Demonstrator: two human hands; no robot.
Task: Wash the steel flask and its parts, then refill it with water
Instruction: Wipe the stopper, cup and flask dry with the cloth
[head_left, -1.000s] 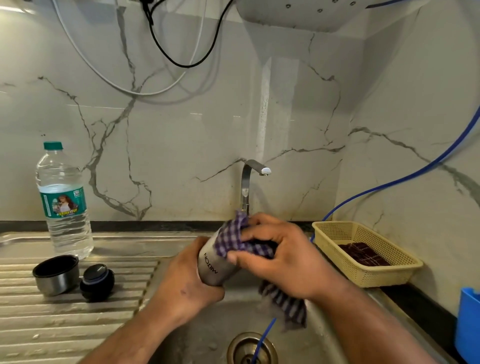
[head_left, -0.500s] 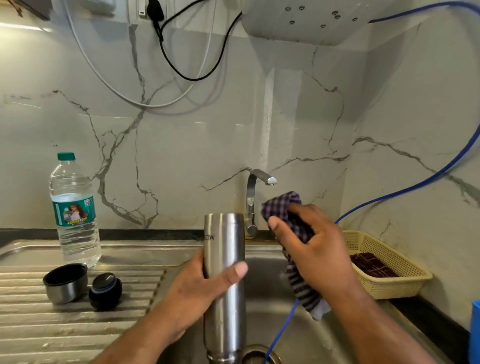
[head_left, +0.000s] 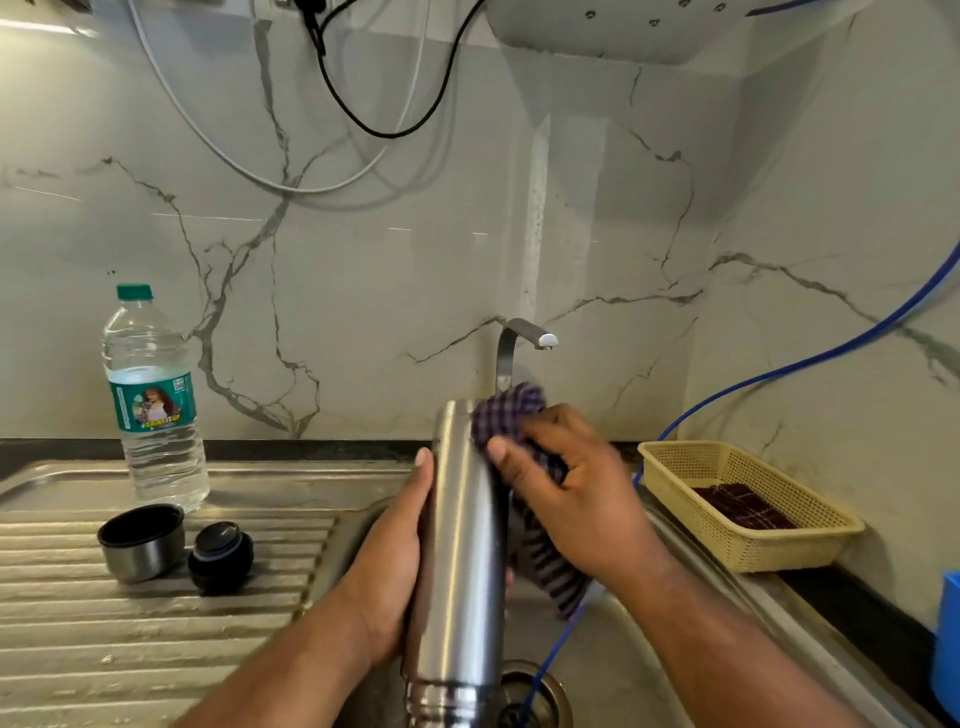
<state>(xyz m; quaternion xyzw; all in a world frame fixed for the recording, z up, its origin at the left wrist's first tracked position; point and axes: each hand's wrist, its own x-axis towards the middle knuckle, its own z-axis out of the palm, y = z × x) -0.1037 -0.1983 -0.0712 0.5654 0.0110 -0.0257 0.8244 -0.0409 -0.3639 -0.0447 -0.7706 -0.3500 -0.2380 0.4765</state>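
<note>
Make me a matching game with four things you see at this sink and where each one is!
Things:
1. steel flask
2. checked cloth
3. water bottle
4. yellow basket

Places:
A. standing upright, left of the sink
B. gripped by the left hand
C. right of the sink
D. bunched in the right hand

Pairs: 1-B, 2-D, 3-A, 4-C.

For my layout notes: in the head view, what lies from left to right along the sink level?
In order: steel cup, black stopper, left hand, steel flask, right hand, yellow basket, blue container.
</note>
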